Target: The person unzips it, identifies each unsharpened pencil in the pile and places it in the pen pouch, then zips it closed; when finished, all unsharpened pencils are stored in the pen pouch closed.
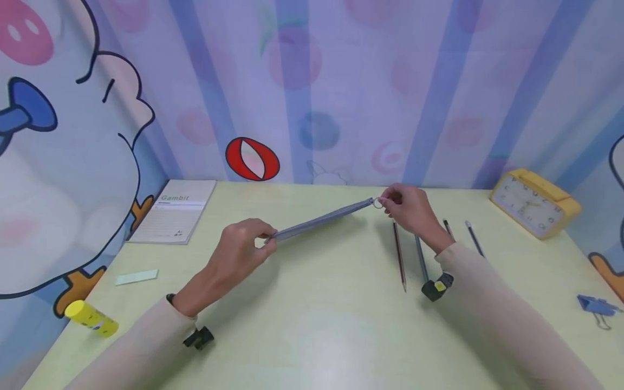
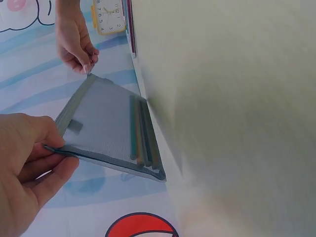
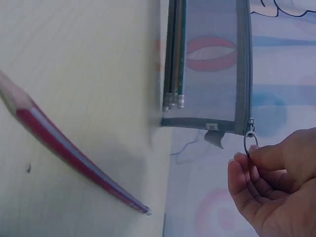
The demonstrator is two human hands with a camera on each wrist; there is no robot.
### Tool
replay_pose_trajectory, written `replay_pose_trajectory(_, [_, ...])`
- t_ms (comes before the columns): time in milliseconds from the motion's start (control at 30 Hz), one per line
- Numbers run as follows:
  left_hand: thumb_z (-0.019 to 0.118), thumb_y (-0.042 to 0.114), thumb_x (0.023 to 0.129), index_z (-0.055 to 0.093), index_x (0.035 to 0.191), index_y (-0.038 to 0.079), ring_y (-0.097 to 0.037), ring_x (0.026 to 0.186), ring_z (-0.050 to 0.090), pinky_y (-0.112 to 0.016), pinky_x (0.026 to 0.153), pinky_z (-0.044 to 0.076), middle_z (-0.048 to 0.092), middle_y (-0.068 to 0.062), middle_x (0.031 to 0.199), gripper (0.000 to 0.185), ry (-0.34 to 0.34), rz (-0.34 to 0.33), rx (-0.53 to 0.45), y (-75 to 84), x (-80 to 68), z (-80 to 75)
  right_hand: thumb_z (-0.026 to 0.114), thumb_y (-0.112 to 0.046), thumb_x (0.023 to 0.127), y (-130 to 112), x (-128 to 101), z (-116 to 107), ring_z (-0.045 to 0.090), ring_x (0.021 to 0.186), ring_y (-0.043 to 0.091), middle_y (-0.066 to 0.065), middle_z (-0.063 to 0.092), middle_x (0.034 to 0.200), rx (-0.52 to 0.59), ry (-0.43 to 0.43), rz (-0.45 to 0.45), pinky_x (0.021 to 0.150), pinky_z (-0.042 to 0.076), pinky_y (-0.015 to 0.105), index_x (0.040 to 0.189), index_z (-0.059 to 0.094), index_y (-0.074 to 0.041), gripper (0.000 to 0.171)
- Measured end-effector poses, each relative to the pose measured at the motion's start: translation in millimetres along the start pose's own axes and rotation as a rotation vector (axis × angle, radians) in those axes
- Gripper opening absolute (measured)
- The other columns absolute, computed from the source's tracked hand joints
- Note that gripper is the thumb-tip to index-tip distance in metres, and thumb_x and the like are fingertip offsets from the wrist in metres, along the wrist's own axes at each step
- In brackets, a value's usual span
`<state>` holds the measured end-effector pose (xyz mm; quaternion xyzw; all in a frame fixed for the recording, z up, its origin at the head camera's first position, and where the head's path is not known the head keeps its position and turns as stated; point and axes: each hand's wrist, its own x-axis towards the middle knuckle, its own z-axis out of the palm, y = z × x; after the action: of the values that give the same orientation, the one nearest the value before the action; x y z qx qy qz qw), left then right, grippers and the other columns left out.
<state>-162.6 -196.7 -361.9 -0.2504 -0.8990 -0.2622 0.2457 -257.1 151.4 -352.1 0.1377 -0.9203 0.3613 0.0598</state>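
You've got the mesh pencil pouch (image 1: 324,219) stretched out between both hands, standing on its long bottom edge on the surface (image 1: 312,325) with the zipper edge up, roughly in the middle, a bit toward the back wall. Holding it taut like that makes sense: a floppy mesh bag bunches up around the zipper if nothing pulls against it, so one end gets anchored while the other end works the slider.

Your left hand (image 1: 239,254) is closed narrow, thumb and fingers pinching the near corner of the pouch. Your right hand (image 1: 409,208) is also curled tight, fingertips (image 3: 242,168) pinching the little metal pull ring (image 3: 250,143) at the far end of the zipper. From the right wrist view the slider sits at the very end of the zipper track, so it looks zipped shut, though I can't say for sure.

Inside, a few pencils (image 2: 143,133) lie along the bottom edge against the surface. More loose pencils (image 1: 400,254) are lying just beside your right wrist. Further off there's a notebook (image 1: 175,211), a glue stick (image 1: 91,318), a yellow clock (image 1: 533,203) and a blue binder clip (image 1: 597,306).
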Motion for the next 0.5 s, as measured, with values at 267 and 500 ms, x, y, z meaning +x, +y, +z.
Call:
replay_pose_trajectory(267, [0.076, 0.003, 0.084, 0.079, 0.099, 0.001, -0.021, 0.083, 0.075, -0.036, 0.080, 0.061, 0.079, -0.011, 0.093, 0.015, -0.073, -0.098, 0.042, -6.8, 15.5, 1.6, 0.059, -0.015, 0.101, -1, -29, -17, 0.067, 0.074, 0.022, 0.015, 0.073, 0.088, -0.030, -0.075, 0.001, 0.063, 0.049, 0.031, 0.113, 0.068, -0.002, 0.020])
replay_pose_trajectory(500, [0.080, 0.002, 0.083, 0.080, 0.101, 0.003, -0.020, 0.085, 0.075, -0.036, 0.080, 0.061, 0.079, -0.009, 0.095, 0.018, -0.263, -0.102, 0.141, -11.6, 21.4, 5.5, 0.062, -0.008, 0.097, -3, -58, -24, 0.067, 0.069, 0.018, 0.010, 0.074, 0.085, -0.083, -0.192, -0.106, 0.058, 0.047, 0.027, 0.118, 0.071, -0.004, 0.023])
